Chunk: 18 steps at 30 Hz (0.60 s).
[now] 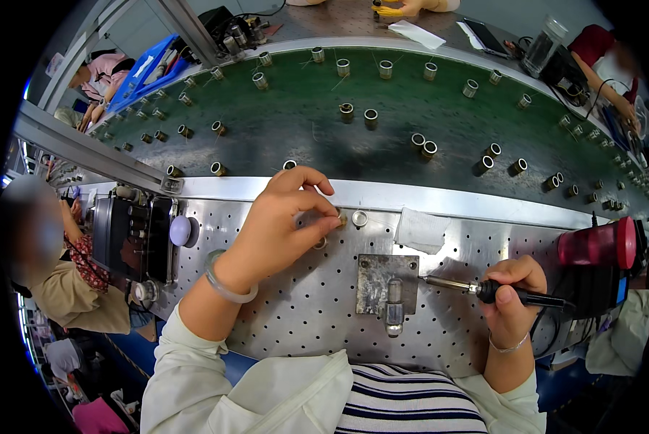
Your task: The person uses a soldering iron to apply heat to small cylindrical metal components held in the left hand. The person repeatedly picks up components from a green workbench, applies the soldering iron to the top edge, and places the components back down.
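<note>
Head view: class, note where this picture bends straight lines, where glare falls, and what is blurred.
Head view: fisheye bends the green conveyor belt and its metal rail into arcs; black corners frame the circle; overhead light glares on the belt's middle; the left hand and soldering iron stay sharp; faces at the edges are blurred.

The left hand (pixel 285 224) pinches a small brass-coloured metal ring (pixel 342 217) at the far edge of the perforated steel workbench (pixel 303 304), just beside a silver ring (pixel 359 218) and a folded white cloth (pixel 420 230). The right hand (pixel 511 289) grips a black-handled soldering iron (pixel 484 290), its tip pointing at a grey metal fixture plate (pixel 387 283). Beyond, small metal cylinders (pixel 371 118) stand scattered on a green conveyor belt (pixel 303 130).
</note>
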Available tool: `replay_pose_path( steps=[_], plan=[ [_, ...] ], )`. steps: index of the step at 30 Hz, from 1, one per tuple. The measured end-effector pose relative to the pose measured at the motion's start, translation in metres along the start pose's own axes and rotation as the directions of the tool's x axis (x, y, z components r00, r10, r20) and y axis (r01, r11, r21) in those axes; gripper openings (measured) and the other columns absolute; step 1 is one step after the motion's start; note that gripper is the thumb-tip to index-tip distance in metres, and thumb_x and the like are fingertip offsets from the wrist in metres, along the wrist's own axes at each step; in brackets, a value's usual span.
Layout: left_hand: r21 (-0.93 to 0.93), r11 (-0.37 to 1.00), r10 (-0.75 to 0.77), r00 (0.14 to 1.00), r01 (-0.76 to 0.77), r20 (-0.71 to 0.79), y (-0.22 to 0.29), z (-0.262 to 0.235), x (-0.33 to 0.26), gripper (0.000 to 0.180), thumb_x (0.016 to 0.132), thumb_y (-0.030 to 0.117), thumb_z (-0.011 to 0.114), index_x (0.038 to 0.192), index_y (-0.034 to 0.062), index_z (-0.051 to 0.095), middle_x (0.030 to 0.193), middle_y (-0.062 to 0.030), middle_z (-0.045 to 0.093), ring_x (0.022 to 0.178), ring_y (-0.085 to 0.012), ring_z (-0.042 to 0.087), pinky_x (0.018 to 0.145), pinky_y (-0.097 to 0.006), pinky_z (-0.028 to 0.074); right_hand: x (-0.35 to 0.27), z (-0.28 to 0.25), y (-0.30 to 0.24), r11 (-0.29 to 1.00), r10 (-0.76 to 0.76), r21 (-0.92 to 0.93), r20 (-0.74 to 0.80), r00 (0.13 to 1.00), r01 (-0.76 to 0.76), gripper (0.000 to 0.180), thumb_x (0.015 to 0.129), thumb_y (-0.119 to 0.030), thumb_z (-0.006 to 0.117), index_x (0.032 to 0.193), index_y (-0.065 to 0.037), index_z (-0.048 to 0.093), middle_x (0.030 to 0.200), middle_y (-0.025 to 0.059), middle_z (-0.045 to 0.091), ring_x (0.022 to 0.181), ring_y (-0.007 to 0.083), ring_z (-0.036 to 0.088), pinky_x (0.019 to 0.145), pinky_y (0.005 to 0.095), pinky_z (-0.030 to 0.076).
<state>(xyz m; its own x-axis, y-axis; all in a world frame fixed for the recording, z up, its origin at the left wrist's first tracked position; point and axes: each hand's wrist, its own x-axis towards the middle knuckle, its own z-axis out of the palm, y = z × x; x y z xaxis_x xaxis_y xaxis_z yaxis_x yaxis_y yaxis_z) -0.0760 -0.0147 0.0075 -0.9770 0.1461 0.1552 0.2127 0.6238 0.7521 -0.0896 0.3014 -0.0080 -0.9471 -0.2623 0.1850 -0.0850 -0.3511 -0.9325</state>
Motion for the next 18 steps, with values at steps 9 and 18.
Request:
replay_pose_path(
  steps=[9,18],
  plan=[
    [-0.786,0.436,-0.119,0.893,0.439,0.433,0.029,0.025,0.008,0.004,0.081,0.000,0.065,0.085,-0.0008,0.066,0.098,-0.0144,0.063,0.094,-0.0197,0.059,0.083,-0.029,0.046,-0.001,-0.002,-0.002,1.000,0.017,0.012,-0.009,1.000,-0.017,0.023,0.076,-0.013,0.073,0.080,0.002,0.057,0.065,0.0092,0.058,0.044,0.0090,0.052,0.043,0.0175,0.041],
    [-0.771,0.355,-0.047,0.834,0.528,0.550,0.036,0.036,0.008,0.035,0.077,-0.002,0.067,0.111,-0.0043,0.056,0.099,-0.0155,0.066,0.092,-0.0175,0.063,0.082,-0.028,0.050,-0.005,-0.004,-0.005,0.997,0.063,0.047,0.065,0.996,-0.067,0.015,0.075,-0.003,0.070,0.081,0.004,0.058,0.064,0.0093,0.059,0.046,0.0093,0.052,0.045,0.0188,0.039]
  ],
)
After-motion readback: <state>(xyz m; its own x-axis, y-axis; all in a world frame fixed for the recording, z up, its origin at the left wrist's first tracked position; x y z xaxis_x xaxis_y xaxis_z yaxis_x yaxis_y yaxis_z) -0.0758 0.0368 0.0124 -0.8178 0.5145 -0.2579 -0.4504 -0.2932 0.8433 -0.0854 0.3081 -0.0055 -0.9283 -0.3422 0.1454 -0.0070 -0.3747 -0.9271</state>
